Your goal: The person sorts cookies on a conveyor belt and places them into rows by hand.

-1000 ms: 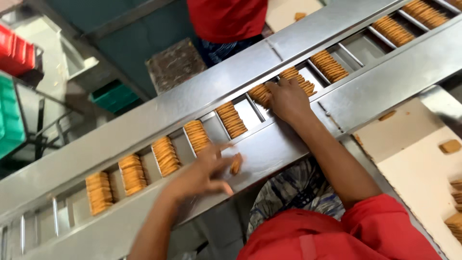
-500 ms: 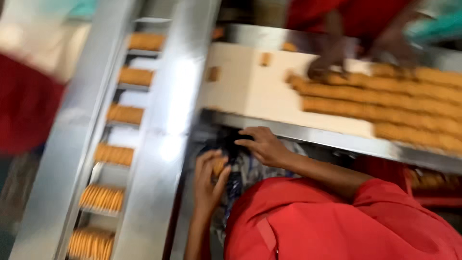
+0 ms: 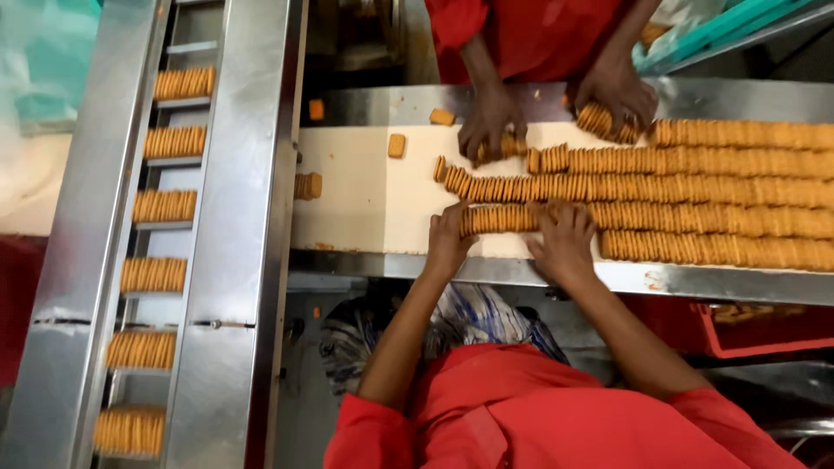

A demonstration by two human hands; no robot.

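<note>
Long rows of golden biscuits [image 3: 695, 187] stand on edge on a cream belt [image 3: 356, 200]. My left hand [image 3: 447, 239] and my right hand [image 3: 565, 243] press against the two ends of a short stack of biscuits [image 3: 499, 217] in the nearest rows, squeezing it between them. Across the belt, another person in red has one hand [image 3: 486, 122] on loose biscuits and the other hand [image 3: 618, 91] on a clump of biscuits at the far row.
A steel chute [image 3: 234, 217] on the left carries biscuit stacks [image 3: 161, 206] in separate pockets. Single biscuits [image 3: 396, 145] lie loose on the belt, and a small stack [image 3: 307, 185] sits at its left edge. A red crate [image 3: 764, 334] sits below on the right.
My view has swung from the pocketed chute to the belt. My hands left the chute, passed low near my lap, and now clamp a stack of biscuits on the belt.
</note>
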